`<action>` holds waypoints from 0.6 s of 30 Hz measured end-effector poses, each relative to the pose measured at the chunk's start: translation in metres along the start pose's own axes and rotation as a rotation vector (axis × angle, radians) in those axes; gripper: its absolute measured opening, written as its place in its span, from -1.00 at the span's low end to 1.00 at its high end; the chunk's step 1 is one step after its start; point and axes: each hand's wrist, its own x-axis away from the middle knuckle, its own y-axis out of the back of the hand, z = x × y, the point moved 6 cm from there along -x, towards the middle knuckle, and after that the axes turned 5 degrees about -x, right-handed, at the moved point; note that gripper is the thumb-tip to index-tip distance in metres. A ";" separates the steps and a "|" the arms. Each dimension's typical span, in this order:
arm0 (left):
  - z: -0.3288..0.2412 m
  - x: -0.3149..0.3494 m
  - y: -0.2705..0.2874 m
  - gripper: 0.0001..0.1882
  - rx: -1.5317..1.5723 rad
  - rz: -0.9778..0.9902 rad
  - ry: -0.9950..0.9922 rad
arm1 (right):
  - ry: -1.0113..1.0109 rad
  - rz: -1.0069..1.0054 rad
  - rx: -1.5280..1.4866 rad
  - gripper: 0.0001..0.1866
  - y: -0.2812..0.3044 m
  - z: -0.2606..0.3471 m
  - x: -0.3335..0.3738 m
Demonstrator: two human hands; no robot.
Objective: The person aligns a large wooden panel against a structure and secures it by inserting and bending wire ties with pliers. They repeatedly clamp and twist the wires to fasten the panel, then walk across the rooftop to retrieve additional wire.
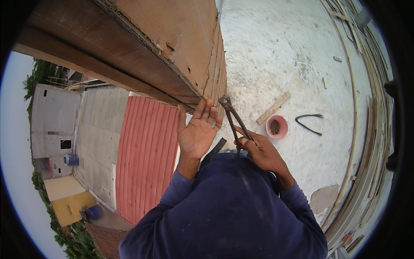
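In my right hand point(261, 152) is a pair of long-handled steel pincers point(235, 116), with the fingers wrapped round the handles. The pincers' head points up beside the lower corner of a brown plywood box form point(185, 47). My left hand point(197, 133) is turned palm up with its fingers stretched out, a ring on one of them. Its fingertips reach the form's bottom edge, close to the pincers' head. Whether a thin wire lies at those fingertips is too small to tell. A dark strap-like piece point(214, 149) shows between my hands, against my body.
On the pale concrete floor point(276, 52) at right are a pink bucket point(282, 128) holding brown, nail-like pieces, a wood offcut point(274, 108) and a bent bundle of black wire point(305, 126). Long timber strips point(371, 142) line the far right. At left, a red corrugated roof point(144, 151) lies below.
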 end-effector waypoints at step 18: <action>-0.014 -0.002 0.022 -0.55 -0.573 -0.312 -0.244 | 0.053 -0.001 0.437 -0.69 0.012 0.038 -0.013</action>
